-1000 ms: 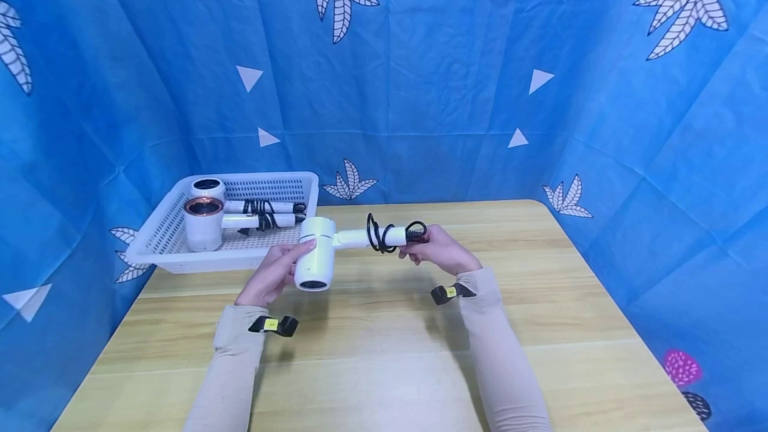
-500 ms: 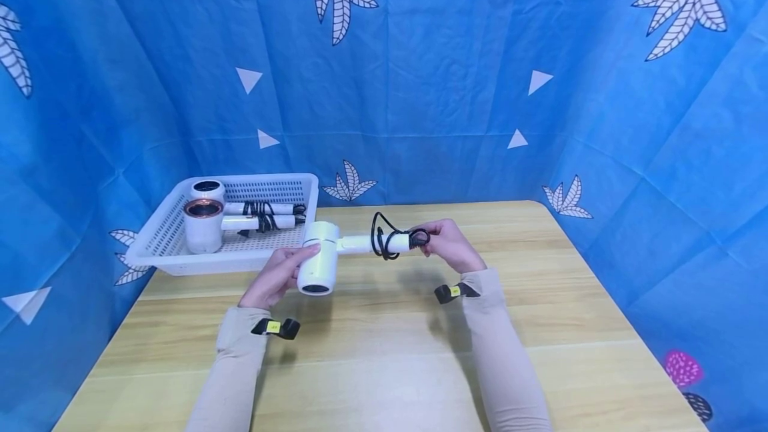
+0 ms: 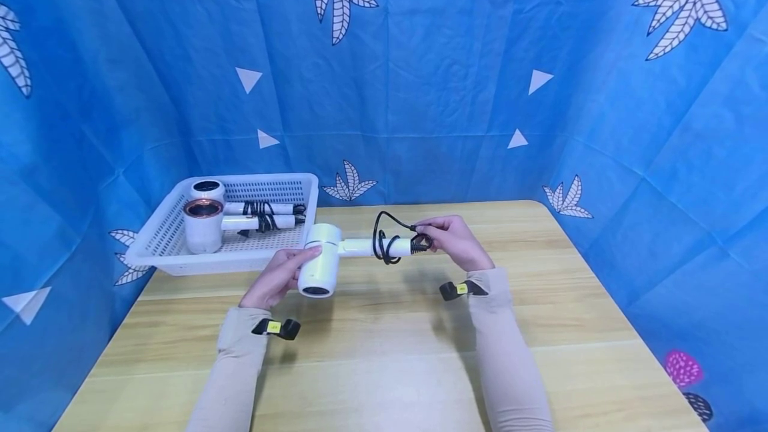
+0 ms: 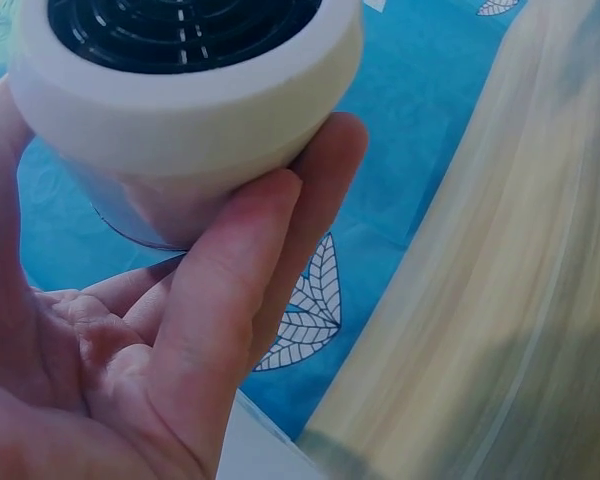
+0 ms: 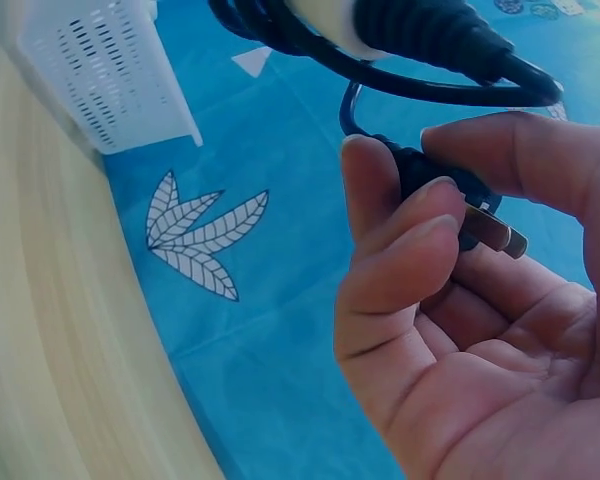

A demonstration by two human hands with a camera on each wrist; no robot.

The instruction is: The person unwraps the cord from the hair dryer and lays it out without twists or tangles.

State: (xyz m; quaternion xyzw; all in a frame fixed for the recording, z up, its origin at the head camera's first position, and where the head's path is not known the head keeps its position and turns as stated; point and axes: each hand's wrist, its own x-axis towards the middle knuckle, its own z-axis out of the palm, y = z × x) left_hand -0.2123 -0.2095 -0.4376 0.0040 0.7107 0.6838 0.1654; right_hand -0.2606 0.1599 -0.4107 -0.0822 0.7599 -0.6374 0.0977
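A white hair dryer (image 3: 319,265) is held up over the table, its handle pointing right. My left hand (image 3: 279,277) grips its barrel, thumb on the front side; the left wrist view shows the dark vented end (image 4: 185,30) above my fingers. Round the handle a black cord (image 3: 384,245) is wound in loose loops. My right hand (image 3: 457,242) pinches the black plug (image 5: 445,185) at the cord's end between thumb and fingers, its metal prongs (image 5: 495,230) pointing toward the palm. One length of cord arches up from the handle to that plug.
At the back left of the wooden table (image 3: 384,365) stands a white slotted basket (image 3: 210,263). Two more hair dryers lie in it, one with a copper-coloured ring (image 3: 203,208), both with wound cords. A blue patterned curtain (image 3: 444,72) surrounds the table's back and sides.
My right hand has shifted slightly right from the handle's end and drawn the plug out, lifting a loop of cord. The hair dryer and my left hand have moved a little right and down.
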